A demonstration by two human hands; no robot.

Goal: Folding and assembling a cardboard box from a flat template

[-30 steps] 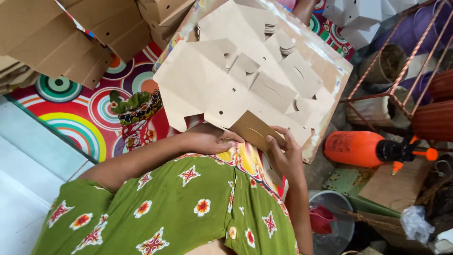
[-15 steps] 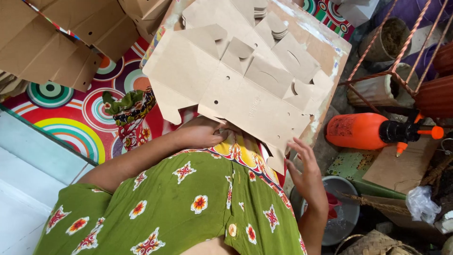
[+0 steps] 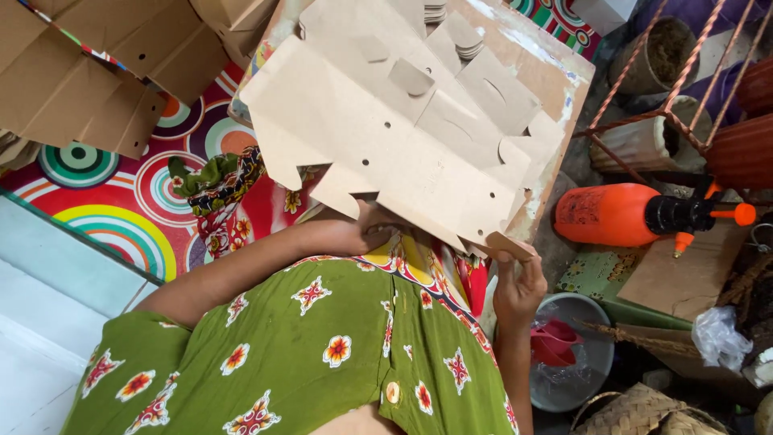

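Here's the flat die-cut cardboard box blank (image 3: 386, 137), lying across the person's lap and over a wooden board (image 3: 555, 80). Its long axis runs on a diagonal, from the upper left of the view down to the lower right, with the notched flaps pointing toward the body. It's plain brown, punched with small round holes and rounded tab cut-outs.

The left hand (image 3: 358, 234) sits under the blank's near edge; whether its fingers are closed or spread, I cannot tell, because the cardboard hides them. The right hand (image 3: 515, 282) is at the blank's lower right corner, fingers pinched on that corner flap.

Just beyond the blank's far edge, a small stack of round-ended cardboard tabs (image 3: 467, 44) rests on the board. Up and left of the blank, folded brown cardboard pieces (image 3: 97, 72) lie on a mat with bright concentric circles (image 3: 121, 217). Beside the blank's left edge lies a bunched patterned cloth (image 3: 217, 193).

To the right of the blank lies an orange spray bottle with a black collar (image 3: 620, 213), on its side, nozzle pointing away. Below the blank's right corner stands a grey bucket (image 3: 584, 362) with a red scoop (image 3: 551, 342) inside it.
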